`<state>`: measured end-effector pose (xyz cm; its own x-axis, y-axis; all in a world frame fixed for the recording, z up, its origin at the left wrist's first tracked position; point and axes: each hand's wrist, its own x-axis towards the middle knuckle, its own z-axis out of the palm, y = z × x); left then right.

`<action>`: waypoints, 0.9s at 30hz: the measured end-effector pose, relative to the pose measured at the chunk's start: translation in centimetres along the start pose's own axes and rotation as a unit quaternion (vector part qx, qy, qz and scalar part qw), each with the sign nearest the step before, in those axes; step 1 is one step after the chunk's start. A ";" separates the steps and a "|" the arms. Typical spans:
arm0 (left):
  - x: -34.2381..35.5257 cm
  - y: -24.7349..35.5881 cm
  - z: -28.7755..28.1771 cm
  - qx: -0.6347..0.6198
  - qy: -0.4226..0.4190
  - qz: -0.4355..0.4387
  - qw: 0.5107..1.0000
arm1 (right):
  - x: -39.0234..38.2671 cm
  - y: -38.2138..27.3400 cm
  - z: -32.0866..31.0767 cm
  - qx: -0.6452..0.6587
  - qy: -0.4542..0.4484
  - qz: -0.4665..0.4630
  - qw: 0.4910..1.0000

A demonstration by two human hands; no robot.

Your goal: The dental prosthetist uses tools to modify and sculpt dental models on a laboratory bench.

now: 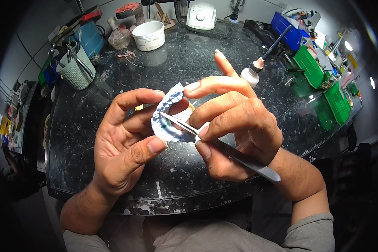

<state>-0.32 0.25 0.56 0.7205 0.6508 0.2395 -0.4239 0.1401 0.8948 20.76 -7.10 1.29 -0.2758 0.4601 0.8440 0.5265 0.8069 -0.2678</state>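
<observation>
Lot of two pieces, both held

One horseshoe-shaped dental arch [157, 122], white and blue, raised above the dark bench [80, 126]; pinched between thumb and fingers of the left hand [119, 136]. One slim metal tool [239, 157], gripped pen-fashion by the right hand [241, 122], tip at the arch's inner side; contact I cannot tell.

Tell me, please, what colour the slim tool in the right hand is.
The slim tool is silver-grey, as the head view shows best.
</observation>
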 end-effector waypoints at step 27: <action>0.0 -0.2 -0.6 -0.024 -0.046 0.033 0.998 | 0.3 -0.2 0.3 0.041 0.028 0.034 0.998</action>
<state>-0.56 0.62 0.16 0.7363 0.5889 0.3333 -0.4970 0.1364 0.8569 20.31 -6.97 1.45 -0.1956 0.4952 0.8465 0.4749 0.8030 -0.3601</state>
